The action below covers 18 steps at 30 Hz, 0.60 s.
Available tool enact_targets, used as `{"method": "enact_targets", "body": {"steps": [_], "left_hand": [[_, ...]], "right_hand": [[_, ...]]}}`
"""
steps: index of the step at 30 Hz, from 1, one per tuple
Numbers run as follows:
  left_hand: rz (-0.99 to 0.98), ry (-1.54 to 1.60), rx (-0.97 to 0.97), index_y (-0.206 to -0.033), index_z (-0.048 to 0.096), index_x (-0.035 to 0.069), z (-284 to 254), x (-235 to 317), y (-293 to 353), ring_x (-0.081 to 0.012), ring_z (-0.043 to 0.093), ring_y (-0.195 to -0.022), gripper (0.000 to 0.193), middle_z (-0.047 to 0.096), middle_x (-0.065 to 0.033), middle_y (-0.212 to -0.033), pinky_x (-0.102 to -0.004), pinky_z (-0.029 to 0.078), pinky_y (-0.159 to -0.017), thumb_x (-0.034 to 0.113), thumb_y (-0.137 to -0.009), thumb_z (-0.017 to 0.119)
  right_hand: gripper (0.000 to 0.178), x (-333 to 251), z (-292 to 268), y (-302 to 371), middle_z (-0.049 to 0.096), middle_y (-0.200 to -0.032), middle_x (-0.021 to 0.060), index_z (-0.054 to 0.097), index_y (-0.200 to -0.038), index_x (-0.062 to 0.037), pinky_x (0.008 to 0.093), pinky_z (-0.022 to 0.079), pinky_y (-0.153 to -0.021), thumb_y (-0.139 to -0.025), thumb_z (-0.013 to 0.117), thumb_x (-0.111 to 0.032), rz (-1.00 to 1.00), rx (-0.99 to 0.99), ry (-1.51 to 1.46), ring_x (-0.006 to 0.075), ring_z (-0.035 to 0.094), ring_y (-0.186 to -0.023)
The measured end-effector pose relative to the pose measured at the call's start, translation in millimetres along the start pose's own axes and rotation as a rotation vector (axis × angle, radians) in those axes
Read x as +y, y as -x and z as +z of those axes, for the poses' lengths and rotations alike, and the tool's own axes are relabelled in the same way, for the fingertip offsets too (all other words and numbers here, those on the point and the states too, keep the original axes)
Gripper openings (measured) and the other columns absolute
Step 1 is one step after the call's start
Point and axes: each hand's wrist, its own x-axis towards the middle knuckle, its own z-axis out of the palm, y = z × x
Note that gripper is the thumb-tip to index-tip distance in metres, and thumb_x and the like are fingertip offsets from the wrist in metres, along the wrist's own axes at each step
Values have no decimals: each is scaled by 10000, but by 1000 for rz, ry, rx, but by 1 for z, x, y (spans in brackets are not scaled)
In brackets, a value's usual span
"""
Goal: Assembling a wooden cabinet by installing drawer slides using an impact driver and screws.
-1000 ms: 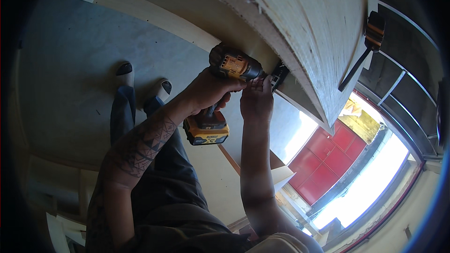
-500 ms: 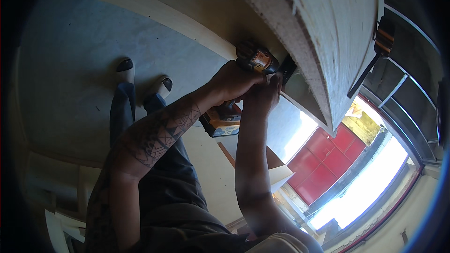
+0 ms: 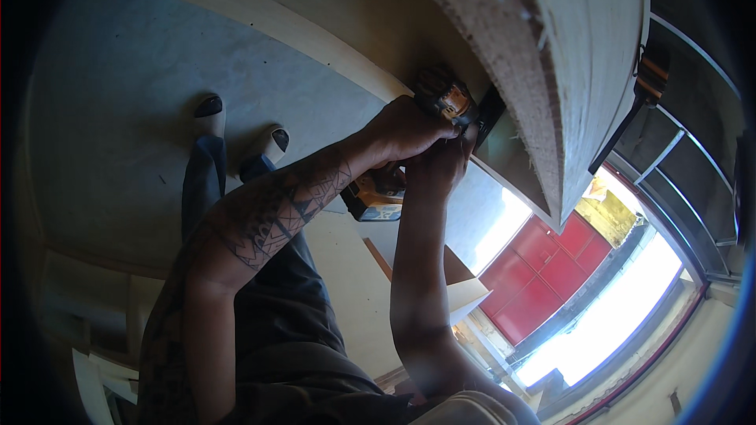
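A cordless drill [image 3: 445, 100], black and orange, is gripped by my left hand [image 3: 405, 132]. Its head points right, toward the inside of a wooden cabinet-like piece, and its battery [image 3: 376, 203] hangs below my wrist. My right hand [image 3: 441, 161] is closed right by the drill's nose, its fingertips raised against a dark strip [image 3: 491, 106] on the inner wood face. What those fingers pinch, if anything, is hidden. A thick wooden panel [image 3: 587, 55] with a rough cut edge rises just beyond both hands.
A black and orange clamp [image 3: 652, 79] grips the panel's far side. A long wooden board edge [image 3: 268, 24] borders the grey floor [image 3: 134, 71]. Pale boards lie below my arms. Beyond the bright opening stand red metal doors [image 3: 543, 267]; a metal frame [image 3: 669, 149] is at right.
The drill and my left hand have shifted slightly right, closer to the dark strip. My right hand stays almost in place, beside the drill's nose.
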Motion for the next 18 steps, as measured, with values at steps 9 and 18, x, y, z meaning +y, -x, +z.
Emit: {"method": "enact_targets", "body": {"steps": [9,18], "left_hand": [[38,25,-2,-1246,687,-16,-1,0,2,-249,724,-1029,526,743,-194,-1120,-350,550,-935,329,-855,759],[29,39,-11,-1229,694,-12,-4,-4,-1,-245,724,-1013,497,745,-187,-1101,-350,554,-923,316,-861,756]], "right_hand": [[319,-4,7,-1,618,-1300,172,505,-1391,-49,440,530,-1029,-1086,454,-128,16,68,-7,275,636,-1171],[330,7,-3,-5,619,-1289,166,488,-1399,-58,432,556,-992,-1078,473,-135,-2,18,-102,270,652,-1140]]}}
